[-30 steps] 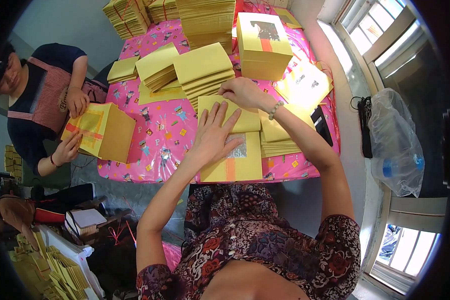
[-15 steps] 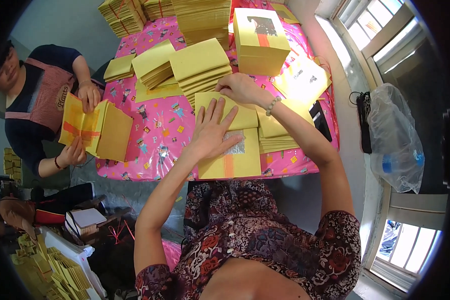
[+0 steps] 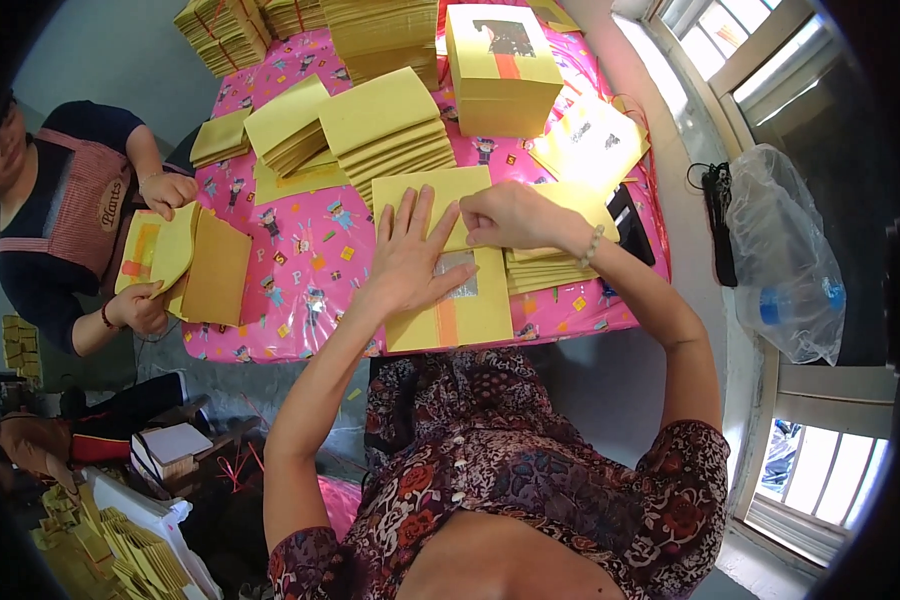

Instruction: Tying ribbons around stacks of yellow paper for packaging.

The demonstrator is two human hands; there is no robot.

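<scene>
A yellow joss paper sheet [image 3: 410, 325] with an orange stripe and a silver foil patch lies before me at the table's near edge, its far part folded over. My left hand [image 3: 415, 255] rests flat on it, fingers spread, thumb by the foil. My right hand [image 3: 520, 217] is curled, knuckles down on the folded part near its right edge. Its fingertips are hidden, so whatever they might hold cannot be made out. Just right of the sheet, partly under my right wrist, is a stack of yellow paper [image 3: 550, 272]. Beyond my hands stands a fanned pile of folded sheets [image 3: 380, 120].
A pink patterned cloth [image 3: 300, 255] covers the table. Tall yellow paper blocks [image 3: 505, 95] stand at the back. At the left, a co-worker [image 3: 80, 200] handles a yellow paper bundle [image 3: 215, 265]. A dark flat object [image 3: 630, 225] lies at the right edge, near a hanging clear plastic bag [image 3: 790, 250].
My right hand has slid from the sheet's far edge toward me and to the right, its fingers more curled. My left hand stays flat. The co-worker's paper has bent over.
</scene>
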